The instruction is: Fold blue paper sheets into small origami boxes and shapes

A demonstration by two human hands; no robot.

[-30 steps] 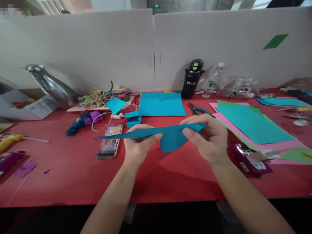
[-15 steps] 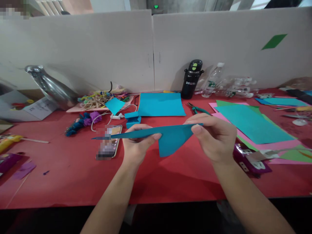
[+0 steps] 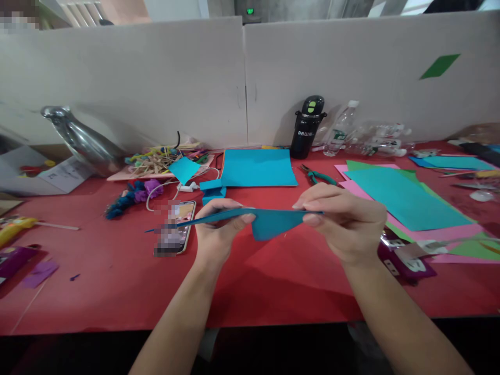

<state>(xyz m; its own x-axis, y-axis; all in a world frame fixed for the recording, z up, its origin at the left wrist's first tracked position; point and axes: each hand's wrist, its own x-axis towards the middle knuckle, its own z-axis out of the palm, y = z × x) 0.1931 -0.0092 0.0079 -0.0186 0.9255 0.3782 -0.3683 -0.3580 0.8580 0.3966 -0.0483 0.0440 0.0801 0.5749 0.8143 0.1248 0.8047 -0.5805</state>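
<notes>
A folded sheet of blue paper (image 3: 271, 224) is held above the red table (image 3: 128, 291), seen nearly edge-on, with a flap hanging below its middle. My left hand (image 3: 219, 229) pinches it left of the flap, thumb in front and fingers behind. On the right end, my right hand (image 3: 344, 219) grips the edge between thumb and fingertips. The paper's thin pointed end reaches left over a phone (image 3: 183, 229). Behind my hands lie a small folded blue piece (image 3: 213, 191) and a blue sheet stack (image 3: 258, 167).
Green-handled pliers (image 3: 318, 176) and a black bottle (image 3: 307, 127) stand or lie behind my right hand. Coloured sheets (image 3: 414, 198) and a purple power strip (image 3: 408, 260) are at right. A tray of sticks (image 3: 156, 161) and a metal flask (image 3: 84, 138) sit back left.
The hanging flap looks shorter and the paper's top edge sits a little lower. My right hand has shifted slightly right, its fingers raised more; my left hand has barely moved.
</notes>
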